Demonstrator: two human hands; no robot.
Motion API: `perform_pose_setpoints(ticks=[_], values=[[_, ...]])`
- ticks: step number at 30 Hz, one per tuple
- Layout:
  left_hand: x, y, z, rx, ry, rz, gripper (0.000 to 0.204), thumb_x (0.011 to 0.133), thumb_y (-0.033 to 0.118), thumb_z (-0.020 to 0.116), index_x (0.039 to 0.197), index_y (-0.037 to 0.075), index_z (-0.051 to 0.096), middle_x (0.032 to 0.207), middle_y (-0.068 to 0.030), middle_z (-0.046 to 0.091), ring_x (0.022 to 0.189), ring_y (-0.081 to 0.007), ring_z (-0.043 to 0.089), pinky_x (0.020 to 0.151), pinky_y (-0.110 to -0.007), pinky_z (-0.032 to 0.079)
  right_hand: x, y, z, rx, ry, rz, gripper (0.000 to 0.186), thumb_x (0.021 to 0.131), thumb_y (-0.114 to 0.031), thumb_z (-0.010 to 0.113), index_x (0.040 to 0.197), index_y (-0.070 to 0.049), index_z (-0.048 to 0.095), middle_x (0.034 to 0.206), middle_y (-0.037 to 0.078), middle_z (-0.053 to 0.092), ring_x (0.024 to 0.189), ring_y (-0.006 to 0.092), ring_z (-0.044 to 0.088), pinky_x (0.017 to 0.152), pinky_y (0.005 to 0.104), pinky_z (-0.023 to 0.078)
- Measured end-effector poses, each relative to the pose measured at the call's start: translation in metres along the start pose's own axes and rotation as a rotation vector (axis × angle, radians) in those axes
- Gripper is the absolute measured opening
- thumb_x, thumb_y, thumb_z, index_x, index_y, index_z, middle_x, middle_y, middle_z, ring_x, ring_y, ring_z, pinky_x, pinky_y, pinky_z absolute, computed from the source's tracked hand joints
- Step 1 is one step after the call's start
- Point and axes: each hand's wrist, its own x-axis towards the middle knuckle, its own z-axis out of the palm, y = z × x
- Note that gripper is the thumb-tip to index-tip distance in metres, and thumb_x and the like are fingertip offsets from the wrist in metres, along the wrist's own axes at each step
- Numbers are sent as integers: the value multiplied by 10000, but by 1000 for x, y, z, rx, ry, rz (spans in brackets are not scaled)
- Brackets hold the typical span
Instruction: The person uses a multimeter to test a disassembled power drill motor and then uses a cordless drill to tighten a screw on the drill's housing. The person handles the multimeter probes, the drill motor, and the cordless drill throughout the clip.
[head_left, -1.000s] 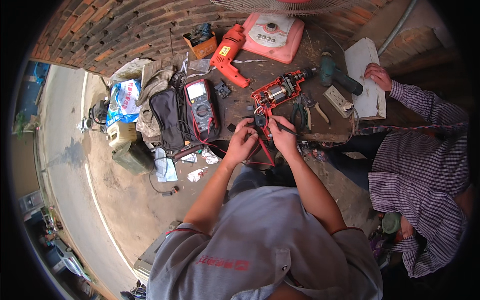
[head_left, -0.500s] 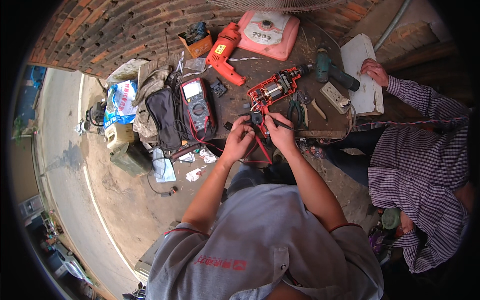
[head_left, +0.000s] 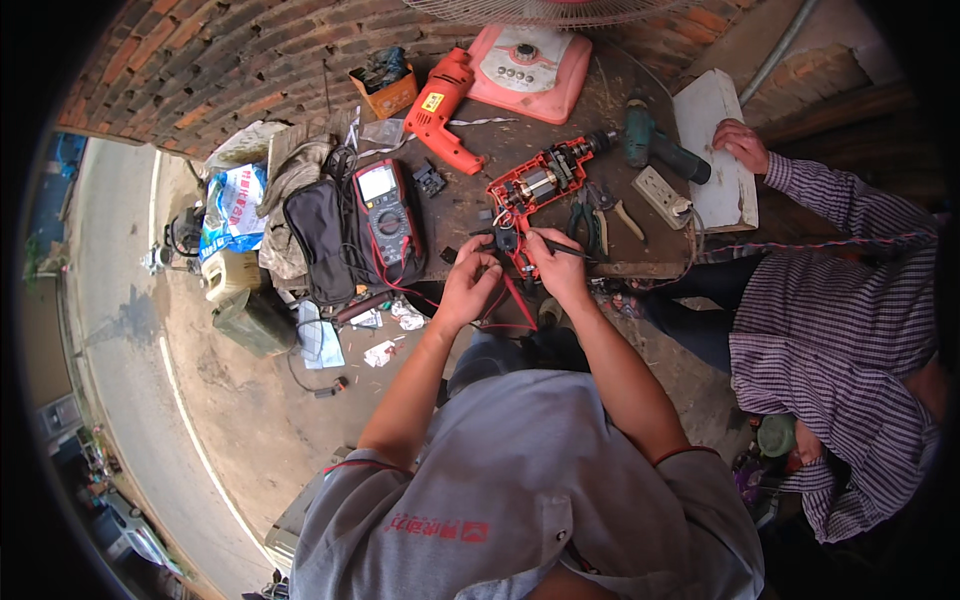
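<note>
An opened red power drill lies on the workbench with its motor and wires exposed, its handle end toward me. My right hand is closed at the handle's right side, with a slim black pen-shaped tool across its fingers. On the other side, my left hand pinches its fingers together beside a black part in the handle; what it holds is mostly hidden. A multimeter with a lit screen lies to the left, and a red lead hangs below my hands.
A whole red drill, a teal cordless drill, pliers and a power strip surround the work. A fan's pink base stands behind. At right, another person's hand rests on a white board.
The whole view has shifted slightly, so bench things sit a little further left. Both my hands stay at the opened drill's handle with nearly the same grip.
</note>
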Motion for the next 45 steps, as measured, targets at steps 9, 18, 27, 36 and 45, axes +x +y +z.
perform_pose_setpoints(ticks=[9,18,27,36,45], values=[[-1,4,0,-21,9,-16,96,885,87,630,921,-2,624,1380,-170,463,1242,-265,489,1020,-355,395,-2,0,2,-57,-33,39,197,896,-196,664,980,-24,710,802,148,705,735,217,695,672,331,533],[-1,2,-1,93,-4,45,92,915,85,609,947,1,625,1420,-157,409,1207,-207,491,952,-309,425,3,0,2,-15,-22,27,192,908,-191,655,963,-14,704,755,126,688,719,198,684,666,323,527],[-12,24,6,-22,75,-39,105,910,95,613,953,0,628,1362,-179,471,1279,-256,454,1046,-352,353,-25,-24,-20,187,-144,158,236,979,-148,576,1170,-24,639,886,71,697,785,97,643,674,251,516],[-58,61,11,-366,162,-266,148,958,96,582,1062,-7,609,1297,-109,566,1122,-181,559,962,-306,448,-90,-54,-37,234,-459,268,270,994,-157,564,1232,-33,597,843,-26,601,746,52,542,665,231,474],[-151,102,-61,-638,423,-395,178,994,132,520,1115,23,593,1085,-102,677,754,-104,559,645,-231,435,-51,-126,-109,777,-336,588,290,1013,-161,506,1255,-7,550,805,57,562,568,72,448,503,220,351]])
